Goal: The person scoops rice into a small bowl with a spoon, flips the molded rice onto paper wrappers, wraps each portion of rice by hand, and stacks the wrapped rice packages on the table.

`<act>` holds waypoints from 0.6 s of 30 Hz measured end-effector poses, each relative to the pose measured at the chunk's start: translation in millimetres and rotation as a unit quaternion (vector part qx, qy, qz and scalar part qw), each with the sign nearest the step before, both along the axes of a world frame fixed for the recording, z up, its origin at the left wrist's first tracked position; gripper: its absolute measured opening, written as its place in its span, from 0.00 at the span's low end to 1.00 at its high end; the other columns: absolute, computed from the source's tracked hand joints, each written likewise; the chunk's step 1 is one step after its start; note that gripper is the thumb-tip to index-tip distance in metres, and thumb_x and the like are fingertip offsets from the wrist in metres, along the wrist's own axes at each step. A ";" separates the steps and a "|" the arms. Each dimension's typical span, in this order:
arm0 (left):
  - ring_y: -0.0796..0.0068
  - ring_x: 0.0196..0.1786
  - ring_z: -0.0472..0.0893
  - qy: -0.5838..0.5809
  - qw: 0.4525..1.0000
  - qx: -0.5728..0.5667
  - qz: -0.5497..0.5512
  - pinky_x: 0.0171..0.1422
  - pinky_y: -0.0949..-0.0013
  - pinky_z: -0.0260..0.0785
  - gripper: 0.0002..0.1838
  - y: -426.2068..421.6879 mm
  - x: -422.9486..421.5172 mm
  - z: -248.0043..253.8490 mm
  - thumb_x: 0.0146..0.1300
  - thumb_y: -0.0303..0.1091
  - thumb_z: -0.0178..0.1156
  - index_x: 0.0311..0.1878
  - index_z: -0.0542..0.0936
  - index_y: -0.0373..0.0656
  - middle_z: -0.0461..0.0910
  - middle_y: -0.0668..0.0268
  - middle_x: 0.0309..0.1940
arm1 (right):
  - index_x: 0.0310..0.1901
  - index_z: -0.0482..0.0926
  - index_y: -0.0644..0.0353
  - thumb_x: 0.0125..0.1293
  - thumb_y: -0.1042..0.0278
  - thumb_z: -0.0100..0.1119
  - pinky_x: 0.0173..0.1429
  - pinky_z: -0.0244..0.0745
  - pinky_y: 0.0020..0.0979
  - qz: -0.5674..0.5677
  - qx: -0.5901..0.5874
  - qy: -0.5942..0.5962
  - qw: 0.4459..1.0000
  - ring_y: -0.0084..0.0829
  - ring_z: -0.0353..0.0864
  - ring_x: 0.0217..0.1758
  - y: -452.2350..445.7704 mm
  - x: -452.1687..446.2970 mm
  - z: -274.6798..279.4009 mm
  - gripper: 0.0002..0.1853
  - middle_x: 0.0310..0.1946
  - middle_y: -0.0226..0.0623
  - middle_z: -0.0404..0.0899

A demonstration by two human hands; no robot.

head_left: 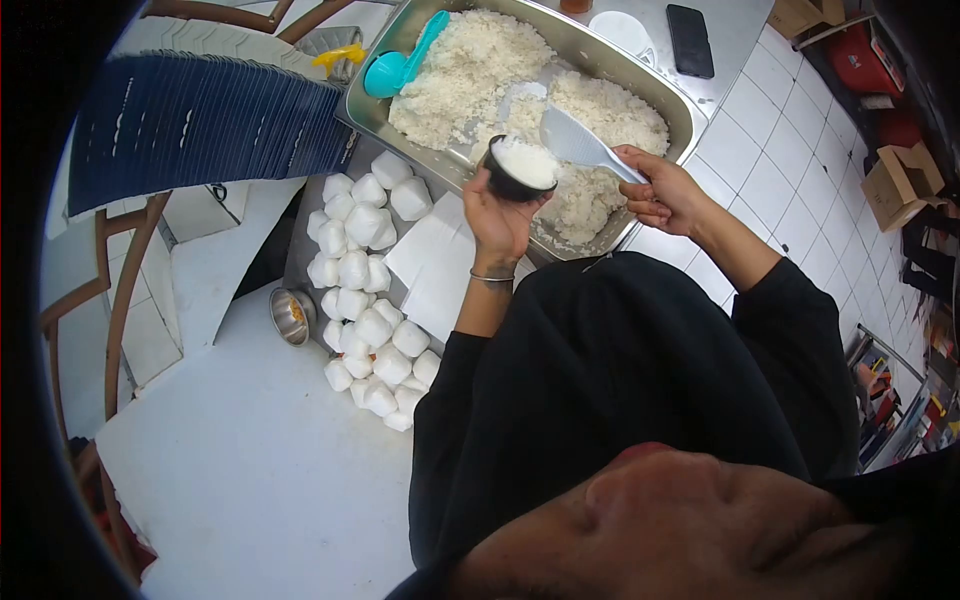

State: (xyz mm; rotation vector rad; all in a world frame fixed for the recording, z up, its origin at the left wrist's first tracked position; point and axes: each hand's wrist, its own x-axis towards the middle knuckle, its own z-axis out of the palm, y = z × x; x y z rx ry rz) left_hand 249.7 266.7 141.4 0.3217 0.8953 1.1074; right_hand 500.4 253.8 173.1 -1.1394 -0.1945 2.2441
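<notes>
I see the black bowl [512,184] in my left hand [500,225], slightly tilted, heaped with white rice [526,162]. My right hand [668,195] holds the pale paddle [578,140], blade near the bowl. More rice lies loose in the metal tray [684,112].

A black phone [690,41] lies on the metal table [738,22], near its edge, with a white round item [622,34] beside it. At the upper left stands a long row of dark blue, thin pieces [205,122] packed tightly together — their pale edges show along the top — and a yellow object [338,57] sits just beyond its right end. Brown curved frames [122,300] rise at the far left. On the right, white floor tiles [790,130] stretch away toward an open cardboard box [903,185], a red object [860,62] and another cardboard box [806,14]. Lower down, a metal-framed rack [888,398] holds mixed small items — too blurred to name.
</notes>
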 end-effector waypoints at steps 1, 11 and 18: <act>0.59 0.66 0.76 -0.055 0.998 -0.020 0.022 0.66 0.46 0.70 0.35 1.2 1.4 7.2 0.67 0.58 0.48 0.70 0.69 0.45 0.76 0.61 0.64 | 0.59 0.72 0.47 0.83 0.57 0.39 0.14 0.47 0.21 0.008 0.043 -0.065 0.997 0.15 0.50 0.12 -3.3 -3.6 1.1 0.13 0.17 0.19 0.57; 0.71 0.57 0.74 0.078 0.968 0.154 0.179 0.67 0.66 0.65 0.20 0.0 29.6 3.4 0.69 0.39 0.51 0.59 0.74 0.39 0.74 0.64 0.53 | 0.62 0.73 0.54 0.83 0.57 0.41 0.52 0.72 0.34 0.172 0.379 -0.296 0.860 0.30 0.77 0.43 -42.9 -46.3 18.6 0.17 0.38 0.41 0.78; 0.69 0.59 0.74 0.253 0.924 0.261 0.120 0.68 0.66 0.63 0.19 -18.8 27.7 20.8 0.70 0.37 0.48 0.58 0.74 0.37 0.75 0.62 0.53 | 0.63 0.70 0.51 0.84 0.53 0.40 0.22 0.51 0.23 0.350 0.286 -0.096 0.887 0.16 0.52 0.17 -2.3 -13.6 55.2 0.17 0.19 0.21 0.56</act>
